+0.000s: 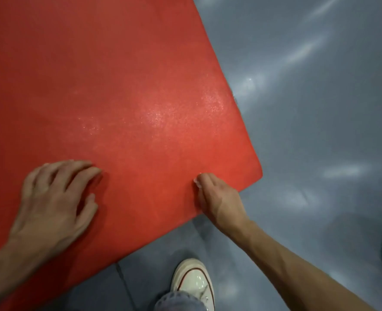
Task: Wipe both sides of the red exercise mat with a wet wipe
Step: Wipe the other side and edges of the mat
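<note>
Red exercise mat (109,90) lies flat on grey floor (320,108), bare floor beyond its right edge and near corner.
Left hand (51,203) rests spread on it; right hand (217,198) pinches its near edge, beside a white shoe (193,281).

Mat (118,86): red, fine speckled grain. Floor (320,108): glossy grey. Shoe (194,281): white, red stripe. Trouser hem (176,301): blue denim.

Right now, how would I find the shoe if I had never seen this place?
Start at the big red mat lying on the shiny grey floor. Follow its near edge down past the right hand gripping that edge. Just below, on the floor, is a white sneaker with a glossy toe cap and thin red stripe.
</note>
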The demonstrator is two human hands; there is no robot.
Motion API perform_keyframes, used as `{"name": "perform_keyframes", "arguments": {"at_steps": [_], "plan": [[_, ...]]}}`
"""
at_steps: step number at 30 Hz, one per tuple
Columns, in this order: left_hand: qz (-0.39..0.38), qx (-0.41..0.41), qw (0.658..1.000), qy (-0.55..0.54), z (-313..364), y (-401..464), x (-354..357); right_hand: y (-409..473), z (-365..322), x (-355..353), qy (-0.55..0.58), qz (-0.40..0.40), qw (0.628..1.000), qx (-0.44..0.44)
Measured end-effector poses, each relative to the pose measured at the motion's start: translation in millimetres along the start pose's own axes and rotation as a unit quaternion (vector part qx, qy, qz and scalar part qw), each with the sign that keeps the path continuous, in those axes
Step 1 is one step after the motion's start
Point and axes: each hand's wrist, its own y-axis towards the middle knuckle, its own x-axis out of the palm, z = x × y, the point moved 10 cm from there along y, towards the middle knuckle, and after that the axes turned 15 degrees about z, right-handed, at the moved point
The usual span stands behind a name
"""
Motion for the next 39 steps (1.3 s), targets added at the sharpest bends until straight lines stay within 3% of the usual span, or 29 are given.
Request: {"name": "perform_keyframes", "arguments": {"at_steps": [2, 4, 7, 9, 12, 13, 15, 18, 21, 22, 25, 26, 27, 29, 30, 31, 35, 39], "plan": [[-0.009, 0.061, 0.998, -0.019, 4, 25, 10, 14, 17, -7, -0.022, -0.002, 0.999, -0.043], [-0.010, 0.088, 0.996, -0.033, 0, 51, 22, 46, 74, -27, -0.071, 0.033, 0.996, 0.035], [-0.019, 0.063, 0.997, -0.035, -25, 91, 48, 75, 142, -58, -0.094, 0.123, 0.973, 0.172], [-0.018, 0.026, 0.998, -0.046, -38, 118, 63, 73, 113, -42, -0.049, 0.109, 0.985, 0.123], [0.012, 0.012, 0.998, -0.062, -47, 142, 73, 36, 41, -8, 0.008, -0.008, 0.998, -0.055], [0.021, 0.012, 0.997, -0.069, -48, 144, 73, 35, 43, -6, 0.003, -0.031, 0.997, -0.075], [0.035, 0.007, 0.997, -0.067, -51, 143, 76, 59, 77, -15, -0.034, -0.008, 0.999, -0.016], [0.042, -0.011, 0.998, -0.054, -52, 137, 77, 93, 137, -42, -0.079, 0.127, 0.982, 0.111], [0.042, -0.004, 0.999, -0.020, -48, 139, 72, 95, 118, -36, -0.052, 0.198, 0.971, 0.124], [0.042, -0.005, 0.999, -0.016, -46, 140, 71, 87, 91, -25, -0.032, 0.184, 0.979, 0.085], [0.032, -0.009, 0.999, 0.003, -48, 141, 67, 55, 7, 12, -0.053, 0.089, 0.984, -0.145], [0.026, -0.010, 1.000, 0.009, -48, 140, 67, 59, 12, 8, -0.063, 0.087, 0.982, -0.158], [0.019, -0.016, 1.000, 0.010, -47, 139, 66, 73, 34, -3, -0.071, 0.114, 0.984, -0.116], [-0.003, -0.029, 1.000, 0.008, -47, 141, 68, 97, 106, -40, -0.073, 0.198, 0.974, 0.081], [-0.012, -0.035, 0.999, 0.009, -48, 142, 69, 100, 125, -49, -0.066, 0.211, 0.965, 0.138], [-0.020, -0.039, 0.999, 0.009, -49, 143, 69, 102, 121, -45, -0.055, 0.201, 0.969, 0.132], [-0.067, -0.065, 0.996, 0.000, -47, 140, 75, 79, 21, 8, 0.028, 0.103, 0.992, -0.068], [-0.121, -0.106, 0.987, 0.015, -45, 146, 75, 83, 33, 11, 0.051, 0.137, 0.989, -0.029]]}}
